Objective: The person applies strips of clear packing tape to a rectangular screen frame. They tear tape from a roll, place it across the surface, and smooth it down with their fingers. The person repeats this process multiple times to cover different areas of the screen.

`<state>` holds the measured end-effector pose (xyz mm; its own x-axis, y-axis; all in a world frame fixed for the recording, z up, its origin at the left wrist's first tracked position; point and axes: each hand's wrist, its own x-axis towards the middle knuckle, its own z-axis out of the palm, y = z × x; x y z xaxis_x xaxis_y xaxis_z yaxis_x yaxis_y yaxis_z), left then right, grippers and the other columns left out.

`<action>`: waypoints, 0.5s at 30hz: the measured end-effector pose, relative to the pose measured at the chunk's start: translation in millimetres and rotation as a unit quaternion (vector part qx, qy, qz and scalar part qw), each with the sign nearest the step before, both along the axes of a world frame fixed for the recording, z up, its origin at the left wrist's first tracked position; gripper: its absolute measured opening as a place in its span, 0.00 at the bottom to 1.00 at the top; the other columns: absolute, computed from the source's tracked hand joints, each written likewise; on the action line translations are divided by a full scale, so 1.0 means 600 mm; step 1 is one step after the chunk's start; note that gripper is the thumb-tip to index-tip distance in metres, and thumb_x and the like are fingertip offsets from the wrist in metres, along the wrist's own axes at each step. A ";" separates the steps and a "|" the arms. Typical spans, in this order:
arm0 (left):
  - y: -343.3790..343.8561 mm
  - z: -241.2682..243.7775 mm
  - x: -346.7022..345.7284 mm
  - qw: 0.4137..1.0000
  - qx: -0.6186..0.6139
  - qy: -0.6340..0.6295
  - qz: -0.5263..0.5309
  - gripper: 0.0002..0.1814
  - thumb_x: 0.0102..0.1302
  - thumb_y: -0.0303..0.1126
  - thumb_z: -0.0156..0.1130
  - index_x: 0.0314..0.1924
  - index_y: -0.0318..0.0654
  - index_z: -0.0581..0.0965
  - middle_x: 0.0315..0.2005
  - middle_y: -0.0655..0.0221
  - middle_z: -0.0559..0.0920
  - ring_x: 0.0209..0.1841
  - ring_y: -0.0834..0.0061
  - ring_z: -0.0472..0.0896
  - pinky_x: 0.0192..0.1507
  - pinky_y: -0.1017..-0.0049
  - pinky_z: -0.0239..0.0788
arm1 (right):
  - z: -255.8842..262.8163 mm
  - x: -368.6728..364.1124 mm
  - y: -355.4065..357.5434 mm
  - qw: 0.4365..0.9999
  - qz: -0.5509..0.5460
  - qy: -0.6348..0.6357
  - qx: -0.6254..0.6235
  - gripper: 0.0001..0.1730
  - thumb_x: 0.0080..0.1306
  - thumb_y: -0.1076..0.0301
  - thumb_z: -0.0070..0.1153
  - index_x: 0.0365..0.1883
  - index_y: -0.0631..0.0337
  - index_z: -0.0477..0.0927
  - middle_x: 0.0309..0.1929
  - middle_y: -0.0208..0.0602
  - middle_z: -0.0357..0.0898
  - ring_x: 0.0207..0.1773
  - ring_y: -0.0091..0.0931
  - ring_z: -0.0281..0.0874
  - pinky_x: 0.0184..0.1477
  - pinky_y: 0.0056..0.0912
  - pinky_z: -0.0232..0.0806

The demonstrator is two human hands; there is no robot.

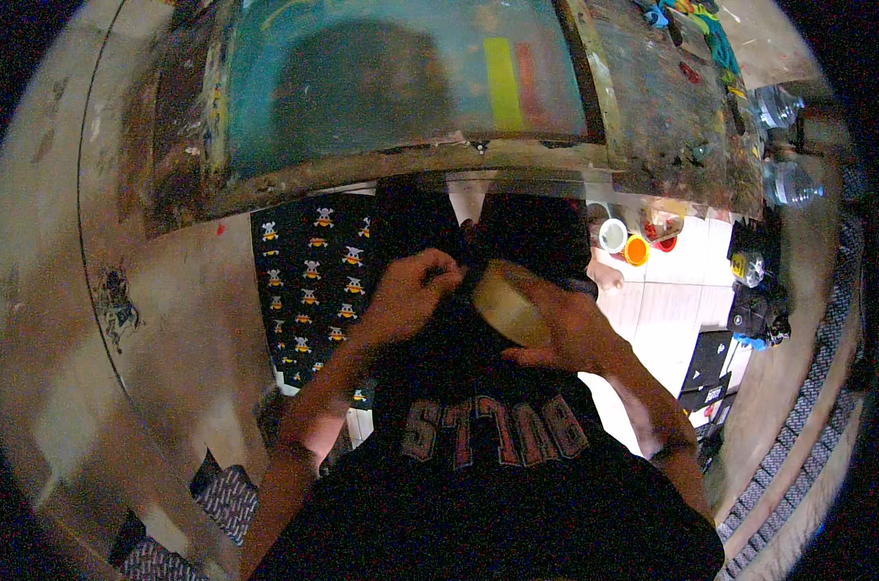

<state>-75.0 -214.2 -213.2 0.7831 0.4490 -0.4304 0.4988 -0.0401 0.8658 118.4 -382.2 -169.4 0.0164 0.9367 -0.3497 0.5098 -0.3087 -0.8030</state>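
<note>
In my right hand (566,327) is a roll of pale yellowish tape (511,309), held by its rim above my lap. My left hand (414,290) is raised to the left of the roll, its fingers curled with thumb and forefinger close together. Whether a tape end lies between those fingertips cannot be told in the dark. Beyond both hands stands a framed screen with teal mesh (410,80), bearing a yellow-green strip (503,83) and a red strip (530,83).
A paint-stained board edge (410,161) runs across in front of me. On the floor at right are a white tub (613,236), an orange paint tub (636,250) and a black bag (752,312). Clear plastic bottles (791,183) are at far right. Black skull-patterned fabric (309,283) lies left.
</note>
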 end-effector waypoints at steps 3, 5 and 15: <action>0.019 0.017 -0.009 1.000 0.022 -0.002 -0.021 0.08 0.68 0.34 0.63 0.40 0.36 0.80 0.34 0.66 0.84 0.38 0.73 0.81 0.44 0.72 0.72 | 0.004 0.014 0.000 0.999 0.000 -0.042 -0.004 0.54 0.48 0.54 0.77 0.71 0.57 0.63 0.61 0.50 0.76 0.58 0.45 0.79 0.60 0.43 0.73; 0.030 0.007 -0.002 0.995 0.067 -0.068 -0.016 0.07 0.68 0.32 0.63 0.40 0.36 0.78 0.33 0.66 0.82 0.36 0.73 0.80 0.43 0.71 0.72 | -0.001 0.022 0.000 0.999 0.005 0.012 -0.046 0.55 0.47 0.53 0.78 0.71 0.57 0.64 0.58 0.49 0.79 0.57 0.45 0.80 0.59 0.43 0.73; 0.020 0.061 0.019 0.984 0.163 -0.016 0.074 0.04 0.67 0.28 0.63 0.39 0.37 0.79 0.32 0.67 0.83 0.37 0.73 0.82 0.43 0.70 0.73 | 0.012 0.021 -0.008 0.996 -0.043 -0.044 -0.057 0.52 0.49 0.45 0.76 0.68 0.60 0.67 0.51 0.51 0.82 0.53 0.46 0.82 0.54 0.46 0.74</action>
<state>-63.5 -202.0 -176.5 0.7096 0.6691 -0.2209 0.4935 -0.2481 0.8336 131.1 -387.1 -162.2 0.1297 0.8848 -0.4475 0.5447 -0.4407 -0.7135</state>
